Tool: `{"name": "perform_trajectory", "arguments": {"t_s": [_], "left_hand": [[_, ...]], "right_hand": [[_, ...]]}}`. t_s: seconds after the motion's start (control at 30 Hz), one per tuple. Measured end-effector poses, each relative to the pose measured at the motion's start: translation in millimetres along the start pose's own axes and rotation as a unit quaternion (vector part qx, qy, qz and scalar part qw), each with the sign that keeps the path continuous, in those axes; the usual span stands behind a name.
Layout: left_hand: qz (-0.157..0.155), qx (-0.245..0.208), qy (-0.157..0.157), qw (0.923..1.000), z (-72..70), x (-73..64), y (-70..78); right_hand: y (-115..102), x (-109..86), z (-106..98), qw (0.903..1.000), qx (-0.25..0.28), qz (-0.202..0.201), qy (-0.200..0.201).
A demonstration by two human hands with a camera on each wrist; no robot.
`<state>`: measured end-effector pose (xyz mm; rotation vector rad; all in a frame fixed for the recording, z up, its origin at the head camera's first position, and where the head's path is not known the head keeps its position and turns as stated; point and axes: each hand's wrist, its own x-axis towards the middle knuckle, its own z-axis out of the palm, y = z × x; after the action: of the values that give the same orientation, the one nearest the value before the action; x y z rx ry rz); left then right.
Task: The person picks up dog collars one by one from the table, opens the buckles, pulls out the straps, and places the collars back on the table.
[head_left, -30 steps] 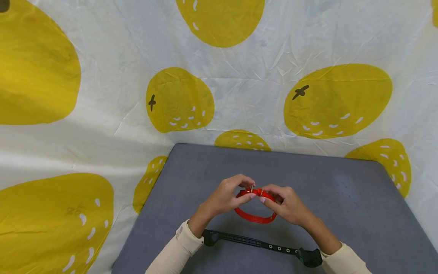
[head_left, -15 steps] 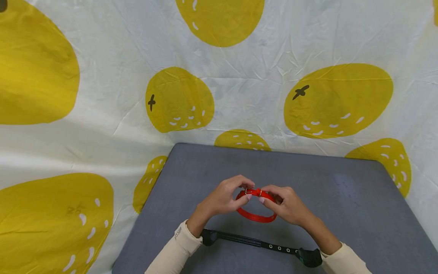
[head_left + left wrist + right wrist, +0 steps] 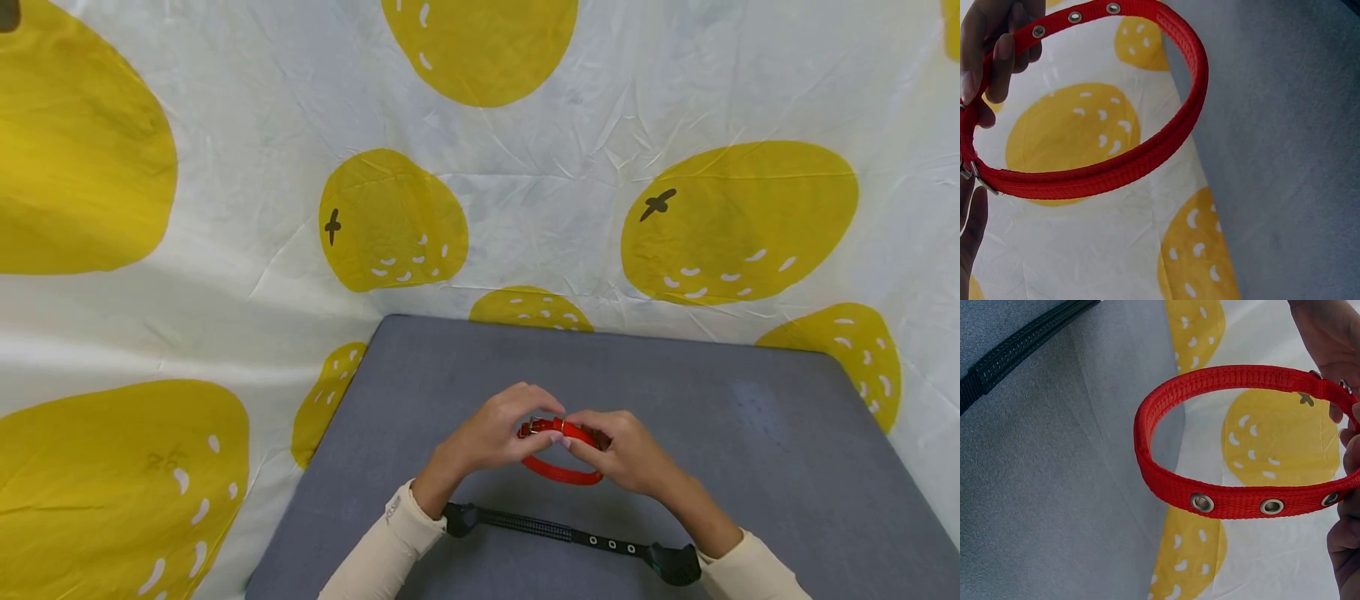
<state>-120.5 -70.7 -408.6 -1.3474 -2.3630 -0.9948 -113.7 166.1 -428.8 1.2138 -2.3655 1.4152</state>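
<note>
A red dog collar (image 3: 561,475), fastened into a loop, hangs in the air between both hands. Metal eyelets line one side in both wrist views. Its metal buckle (image 3: 535,426) sits at the far side, near my left fingers. My left hand (image 3: 491,429) pinches the collar beside the buckle, thumb on the near face and fingers above it. With thumb and fingers, my right hand (image 3: 630,450) grips the band just right of the metal keeper. The two sets of fingertips almost meet. Fingers partly hide the strap's end.
A black strap (image 3: 540,527) with metal eyelets lies across the grey table (image 3: 675,383) below the hands. Dark wrist devices sit at both cuffs. White cloth (image 3: 540,200) with yellow fruit shapes hangs behind and to the left.
The buckle's prong stood raised at my left fingers; it now lies down. My right fingertips have shifted left toward my left ones, and the buckle has moved slightly left.
</note>
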Motion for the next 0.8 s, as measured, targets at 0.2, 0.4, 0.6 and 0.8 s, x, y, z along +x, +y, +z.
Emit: {"name": "perform_trajectory", "arguments": {"t_s": [0.2, 0.4, 0.6, 0.8], "left_hand": [[0.018, 0.035, -0.009, 0.9992, 0.1, 1.0, -0.8], [0.033, 0.072, -0.014, 0.9968, -0.4, 2.3, 0.4], [0.029, 0.099, -0.018, 0.9945, -0.2, 4.1, 1.5], [-0.025, 0.095, -0.040, 0.9944, -0.6, 4.9, 4.3]], "right_hand": [[0.9, -1.1, -0.6, 1.0000, 0.003, -0.002, -0.003], [3.1, -1.8, -0.4, 0.9999, 0.009, -0.005, -0.002], [4.0, -0.7, -0.9, 0.9999, 0.010, -0.008, 0.004], [5.5, -1.2, -1.3, 0.9999, 0.008, 0.004, -0.006]]}}
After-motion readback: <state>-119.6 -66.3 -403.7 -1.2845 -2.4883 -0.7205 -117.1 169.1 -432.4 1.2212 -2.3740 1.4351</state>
